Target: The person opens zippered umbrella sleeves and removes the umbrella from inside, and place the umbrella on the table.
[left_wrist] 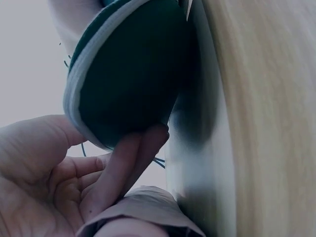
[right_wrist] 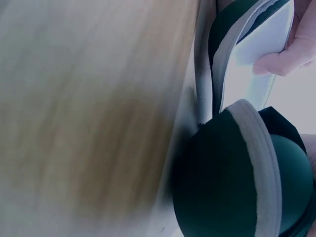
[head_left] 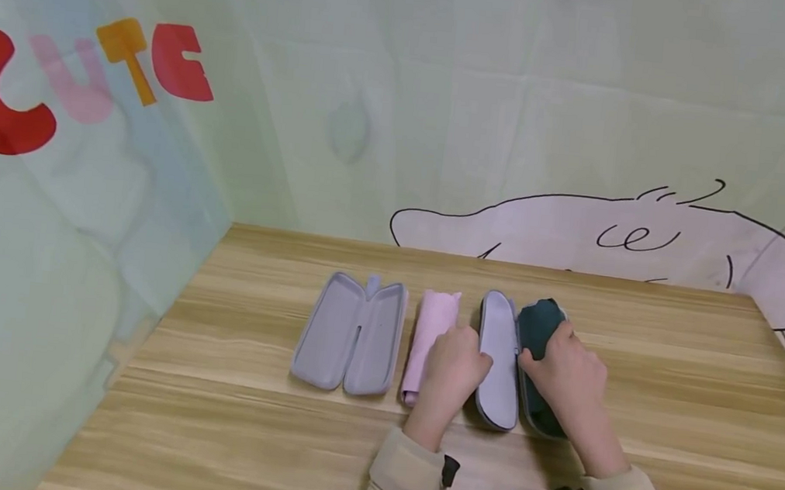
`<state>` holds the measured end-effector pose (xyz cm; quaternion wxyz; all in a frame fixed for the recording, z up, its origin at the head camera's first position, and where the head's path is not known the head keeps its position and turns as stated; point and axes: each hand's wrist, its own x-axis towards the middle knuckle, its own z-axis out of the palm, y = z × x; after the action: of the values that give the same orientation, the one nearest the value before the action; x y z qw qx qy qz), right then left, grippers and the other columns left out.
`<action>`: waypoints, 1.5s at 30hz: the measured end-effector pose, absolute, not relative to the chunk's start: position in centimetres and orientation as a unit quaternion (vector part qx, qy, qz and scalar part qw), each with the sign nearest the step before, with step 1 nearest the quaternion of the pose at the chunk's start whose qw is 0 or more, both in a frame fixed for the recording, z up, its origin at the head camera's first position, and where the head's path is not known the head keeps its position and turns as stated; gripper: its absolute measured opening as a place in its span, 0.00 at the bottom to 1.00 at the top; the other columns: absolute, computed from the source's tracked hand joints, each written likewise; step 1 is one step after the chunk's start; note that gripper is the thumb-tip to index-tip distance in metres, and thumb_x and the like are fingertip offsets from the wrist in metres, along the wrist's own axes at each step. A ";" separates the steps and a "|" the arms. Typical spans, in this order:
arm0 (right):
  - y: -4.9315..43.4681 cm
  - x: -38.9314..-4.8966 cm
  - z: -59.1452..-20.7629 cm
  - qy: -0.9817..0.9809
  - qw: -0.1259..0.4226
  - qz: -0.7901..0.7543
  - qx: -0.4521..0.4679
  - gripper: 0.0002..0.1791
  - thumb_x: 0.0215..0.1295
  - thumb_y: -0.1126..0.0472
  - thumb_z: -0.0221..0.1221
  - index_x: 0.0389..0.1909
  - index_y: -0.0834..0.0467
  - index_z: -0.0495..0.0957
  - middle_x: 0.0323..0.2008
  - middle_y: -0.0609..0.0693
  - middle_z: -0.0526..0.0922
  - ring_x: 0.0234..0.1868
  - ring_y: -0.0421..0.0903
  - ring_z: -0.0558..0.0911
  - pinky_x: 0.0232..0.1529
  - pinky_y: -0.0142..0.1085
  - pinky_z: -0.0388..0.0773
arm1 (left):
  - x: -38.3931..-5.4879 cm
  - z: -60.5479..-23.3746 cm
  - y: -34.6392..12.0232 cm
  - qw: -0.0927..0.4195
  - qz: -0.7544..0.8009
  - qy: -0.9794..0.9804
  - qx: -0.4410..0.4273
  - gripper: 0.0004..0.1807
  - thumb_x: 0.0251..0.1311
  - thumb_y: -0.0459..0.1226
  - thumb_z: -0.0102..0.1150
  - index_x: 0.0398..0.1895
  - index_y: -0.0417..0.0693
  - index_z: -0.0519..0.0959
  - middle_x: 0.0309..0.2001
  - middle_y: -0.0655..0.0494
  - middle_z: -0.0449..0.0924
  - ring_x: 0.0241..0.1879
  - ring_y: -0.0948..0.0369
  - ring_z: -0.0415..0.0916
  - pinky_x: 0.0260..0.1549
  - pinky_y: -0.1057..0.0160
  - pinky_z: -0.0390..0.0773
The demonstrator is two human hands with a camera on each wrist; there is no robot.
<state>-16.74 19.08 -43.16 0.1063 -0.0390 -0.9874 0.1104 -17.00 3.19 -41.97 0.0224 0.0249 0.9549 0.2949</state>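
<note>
A dark green zip case (head_left: 500,363) lies unfolded on the table, with a pale lavender lining in its left half. My left hand (head_left: 455,363) grips that half, the thumb over its rim and the fingers (left_wrist: 123,168) bent beneath its rounded end. In the other half lies a dark green folded umbrella (head_left: 539,328), its smooth rounded end (right_wrist: 291,168) showing inside the zip edge in the right wrist view. With thumb and fingers on either side, my right hand (head_left: 573,374) holds the umbrella at the case; the palm covers its right part.
Left of my left hand lies a pink folded umbrella (head_left: 435,319), partly behind the hand. Further left, a lavender case (head_left: 331,341) stands spread wide. The wooden table (head_left: 209,416) ends at a printed cloth backdrop (head_left: 389,120).
</note>
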 end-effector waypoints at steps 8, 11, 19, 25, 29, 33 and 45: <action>18.9 -16.4 -42.6 -0.987 0.102 0.117 -0.042 0.36 0.54 0.48 0.63 0.47 0.76 0.67 0.25 0.69 0.80 0.18 0.59 0.76 0.17 0.48 0.70 | -16.9 -42.1 3.0 0.022 0.312 0.949 0.032 0.14 0.53 0.38 0.63 0.13 0.45 0.74 0.16 0.57 0.70 0.16 0.62 0.65 0.14 0.65 0.64; 18.8 -16.2 -42.0 -0.987 0.103 0.118 -0.040 0.36 0.54 0.47 0.62 0.47 0.76 0.67 0.23 0.68 0.79 0.16 0.58 0.75 0.15 0.46 0.69 | -16.9 -42.2 3.1 0.018 0.313 0.949 0.035 0.16 0.53 0.38 0.63 0.12 0.47 0.72 0.15 0.58 0.69 0.16 0.62 0.65 0.14 0.65 0.63; 19.0 -15.8 -41.1 -0.987 0.082 0.129 -0.045 0.40 0.56 0.45 0.61 0.53 0.77 0.65 0.28 0.70 0.80 0.19 0.58 0.76 0.17 0.46 0.70 | -16.8 -42.2 3.1 0.017 0.318 0.948 0.031 0.18 0.53 0.39 0.63 0.10 0.48 0.69 0.14 0.58 0.66 0.15 0.62 0.63 0.13 0.65 0.63; 19.1 -15.6 -40.7 -0.988 0.063 0.131 -0.058 0.42 0.56 0.43 0.60 0.57 0.76 0.64 0.33 0.72 0.80 0.22 0.59 0.78 0.19 0.47 0.71 | -16.7 -42.1 3.2 0.016 0.315 0.948 0.031 0.18 0.54 0.40 0.63 0.11 0.48 0.70 0.14 0.57 0.67 0.15 0.62 0.65 0.13 0.65 0.63; 19.2 -15.4 -40.3 -0.987 0.061 0.138 -0.061 0.40 0.57 0.43 0.60 0.54 0.75 0.65 0.31 0.72 0.80 0.21 0.59 0.77 0.18 0.46 0.71 | -16.8 -42.1 3.2 0.019 0.306 0.951 0.027 0.19 0.55 0.41 0.62 0.11 0.48 0.70 0.15 0.57 0.69 0.16 0.62 0.67 0.14 0.64 0.64; 19.3 -15.3 -39.9 -0.985 0.065 0.147 -0.059 0.37 0.57 0.44 0.59 0.50 0.74 0.66 0.29 0.70 0.80 0.20 0.58 0.77 0.17 0.46 0.71 | -16.8 -42.0 3.3 0.023 0.299 0.954 0.024 0.19 0.56 0.42 0.62 0.11 0.48 0.71 0.16 0.57 0.70 0.17 0.61 0.68 0.14 0.64 0.64; 20.3 -14.9 -38.9 -0.983 0.069 0.164 -0.045 0.38 0.57 0.44 0.60 0.50 0.76 0.66 0.27 0.68 0.79 0.19 0.54 0.76 0.17 0.42 0.70 | -16.8 -41.7 3.1 0.027 0.303 0.953 0.020 0.18 0.57 0.43 0.62 0.13 0.46 0.73 0.16 0.55 0.72 0.18 0.60 0.68 0.15 0.64 0.65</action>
<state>-14.90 20.35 -38.88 0.0695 -0.0451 -0.9830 0.1639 -16.78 3.15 -41.74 0.0266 0.0202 0.9526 0.3025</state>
